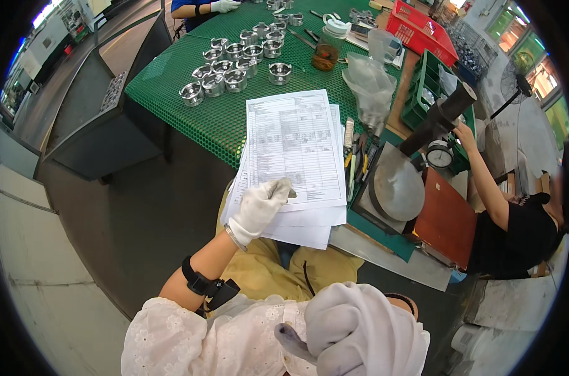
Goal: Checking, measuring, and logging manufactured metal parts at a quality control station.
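My left hand (261, 207), in a white glove, lies over the lower part of a stack of printed sheets (294, 144). Its fingers are curled together, with greyish tips; whether they pinch anything is hidden. The sheets overhang the near table edge above my lap. My right hand (359, 332), also in a whitish glove, is raised very close at the bottom of the view. Its fingers are bent in, and one grey-stained digit sticks out to the left; what it grips, if anything, does not show. Several shiny ring-shaped metal parts (235, 79) stand on the green mesh-covered table (165, 81) beyond the sheets.
Right of the sheets are hand tools (354, 160), a plastic bag (367, 84), a lidded jar (327, 50) and a gauge stand with a round plate (397, 185) and dial (440, 153). A co-worker's arm (482, 169) reaches toward a green crate (422, 84). Another gloved hand (225, 6) is at the far edge.
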Motion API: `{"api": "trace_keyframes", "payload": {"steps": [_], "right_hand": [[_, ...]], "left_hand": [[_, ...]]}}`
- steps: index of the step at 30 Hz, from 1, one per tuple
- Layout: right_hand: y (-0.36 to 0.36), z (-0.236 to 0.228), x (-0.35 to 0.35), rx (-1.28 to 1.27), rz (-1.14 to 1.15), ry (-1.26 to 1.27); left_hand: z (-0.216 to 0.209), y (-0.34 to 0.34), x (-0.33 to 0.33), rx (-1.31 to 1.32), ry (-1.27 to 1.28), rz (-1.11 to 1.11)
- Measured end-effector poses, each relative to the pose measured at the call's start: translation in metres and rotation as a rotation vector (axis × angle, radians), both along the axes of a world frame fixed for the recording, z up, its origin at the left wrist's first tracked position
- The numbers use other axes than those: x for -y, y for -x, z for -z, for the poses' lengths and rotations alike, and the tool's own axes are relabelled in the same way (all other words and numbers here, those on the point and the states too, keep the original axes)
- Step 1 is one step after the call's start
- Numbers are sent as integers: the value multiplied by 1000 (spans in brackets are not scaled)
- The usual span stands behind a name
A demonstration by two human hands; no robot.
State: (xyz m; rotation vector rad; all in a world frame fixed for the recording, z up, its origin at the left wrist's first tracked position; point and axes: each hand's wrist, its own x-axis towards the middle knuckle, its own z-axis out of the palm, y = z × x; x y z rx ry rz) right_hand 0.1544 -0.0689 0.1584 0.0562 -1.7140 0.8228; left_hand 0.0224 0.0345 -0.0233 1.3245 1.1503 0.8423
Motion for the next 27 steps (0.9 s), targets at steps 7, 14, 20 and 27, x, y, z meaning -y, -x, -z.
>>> {"api": "trace_keyframes", "payload": {"steps": [7,14,20,27], "right_hand": [[-9,-29,7,126,70,180],[-17,3,-8,168,31,-79],[-36,3,-14,597,48,567],[-40,91,-18,94,540,1075]], "left_hand": [[-13,-3,1,-37,-37,39],[9,3,-2,-144,-65,19],[4,9,5,-155,-149,-3],[-48,8,24,-70,-183,58]]}}
